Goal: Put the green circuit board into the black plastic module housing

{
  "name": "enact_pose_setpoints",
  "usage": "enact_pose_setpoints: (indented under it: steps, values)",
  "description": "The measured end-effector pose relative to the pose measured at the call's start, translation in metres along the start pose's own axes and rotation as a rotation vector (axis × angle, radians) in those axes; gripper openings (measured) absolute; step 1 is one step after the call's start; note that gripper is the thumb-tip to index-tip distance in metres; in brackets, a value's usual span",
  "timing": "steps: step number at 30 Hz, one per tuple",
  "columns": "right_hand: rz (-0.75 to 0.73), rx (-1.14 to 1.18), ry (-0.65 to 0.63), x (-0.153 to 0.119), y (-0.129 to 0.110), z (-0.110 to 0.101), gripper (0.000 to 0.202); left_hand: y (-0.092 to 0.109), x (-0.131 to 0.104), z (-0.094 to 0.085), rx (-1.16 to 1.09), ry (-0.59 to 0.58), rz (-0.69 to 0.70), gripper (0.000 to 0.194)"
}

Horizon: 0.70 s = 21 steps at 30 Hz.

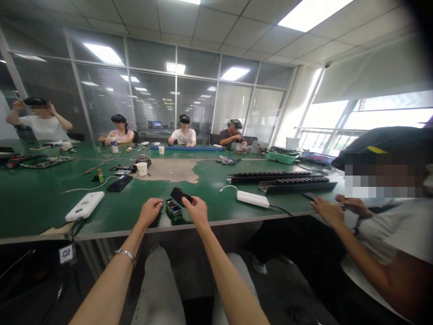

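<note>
Bare forearms (106, 284) stretch forward over grey trousers (158, 289) to the near edge of a green counter (214, 198), a silver bracelet (125, 254) circling the left one. The right hand (195, 210) has its grip pinched on a flat black piece (177, 196), which it holds tilted just above a small green circuit assembly (173, 210) on the counter between the two hands. The left hand (151, 211) is just beside that assembly, fingers curled; whether its grip is fully pressed together, I cannot tell. To the left lie a white power strip (84, 206) and a black phone (120, 183); a paper cup (141, 169) stands farther back, at a brown patch (172, 170). To the right are a second white strip (252, 198) and two dark channels (297, 186) bearing rows of round parts. Nearby, a co-worker's hands (326, 212) hold a dark flat object (309, 197).
</note>
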State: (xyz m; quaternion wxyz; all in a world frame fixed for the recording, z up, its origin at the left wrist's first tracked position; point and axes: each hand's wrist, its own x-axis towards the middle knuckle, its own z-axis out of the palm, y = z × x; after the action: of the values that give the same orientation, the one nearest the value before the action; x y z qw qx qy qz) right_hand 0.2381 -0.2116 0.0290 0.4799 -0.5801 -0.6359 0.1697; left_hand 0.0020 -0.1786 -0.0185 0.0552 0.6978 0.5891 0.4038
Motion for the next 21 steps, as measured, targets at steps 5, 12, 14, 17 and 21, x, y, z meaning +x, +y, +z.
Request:
enact_pose_setpoints:
  steps: [5, 12, 14, 17, 21]
  values:
    - [-0.049, -0.103, -0.017, -0.017, -0.028, 0.01, 0.035, -0.001, 0.0, 0.0, -0.023, -0.003, -0.004, 0.03]
    - [-0.081, -0.26, -0.026, -0.027, -0.039, 0.015, 0.034, 0.0, -0.001, -0.001, -0.028, 0.008, -0.003, 0.03]
    - [-0.073, -0.291, -0.034, -0.028, -0.036, 0.017, 0.033, 0.0, -0.001, -0.001, -0.031, 0.007, 0.003, 0.03]
    - [-0.063, -0.323, -0.049, -0.033, -0.03, 0.018, 0.034, -0.001, -0.001, -0.001, -0.035, 0.004, 0.013, 0.03]
    - [-0.068, -0.348, -0.057, -0.039, -0.029, 0.018, 0.033, -0.002, -0.001, -0.001, -0.033, 0.006, 0.017, 0.032]
